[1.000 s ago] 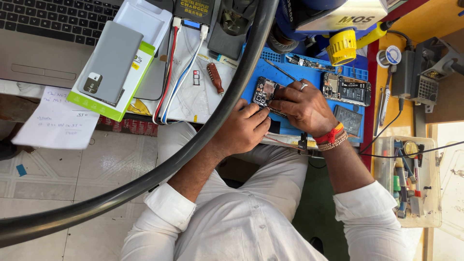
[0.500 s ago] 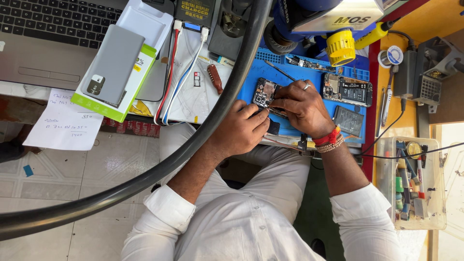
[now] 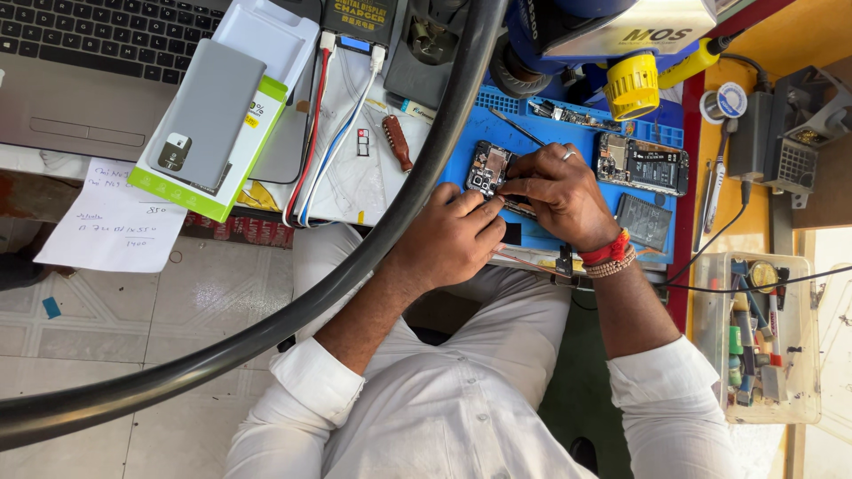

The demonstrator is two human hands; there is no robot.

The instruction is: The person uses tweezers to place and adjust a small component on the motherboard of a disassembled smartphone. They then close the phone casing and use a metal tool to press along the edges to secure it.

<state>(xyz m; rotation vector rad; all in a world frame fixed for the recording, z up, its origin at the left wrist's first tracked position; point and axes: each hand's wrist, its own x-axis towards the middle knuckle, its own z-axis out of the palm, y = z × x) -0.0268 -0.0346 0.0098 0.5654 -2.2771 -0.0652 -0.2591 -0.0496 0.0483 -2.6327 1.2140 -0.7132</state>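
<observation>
Both hands meet over an opened smartphone (image 3: 487, 168) lying on a blue work mat (image 3: 541, 235) at the middle of the desk (image 3: 355, 191). The left hand (image 3: 454, 238) has its fingers (image 3: 484, 213) curled in, their tips pressed at the phone's near edge, pinning it. The right hand (image 3: 557, 191), with a ring on one finger and red and beaded bands at the wrist, bends over the phone's right side — its fingers are pinched close together over the exposed board, and whether they grip a small tool cannot be told.

Just to the right on the same mat lies a second opened phone (image 3: 641, 165) with its circuitry showing, and below it a dark rectangular part (image 3: 643, 220). Tweezers (image 3: 516, 127) rest on the mat above the hands. To the left sit a red-handled screwdriver (image 3: 397, 142), a run of red, white and blue cables (image 3: 321, 133), and a grey phone back panel (image 3: 204, 115) on top of a green-and-white box (image 3: 244, 142), beside a laptop (image 3: 98, 62). A handwritten paper note (image 3: 111, 222) hangs off the desk's edge. A thick black hose (image 3: 293, 310) sweeps across the view, and a clear plastic tray of tools (image 3: 754, 337) stands at the far right — well apart from the hands.
</observation>
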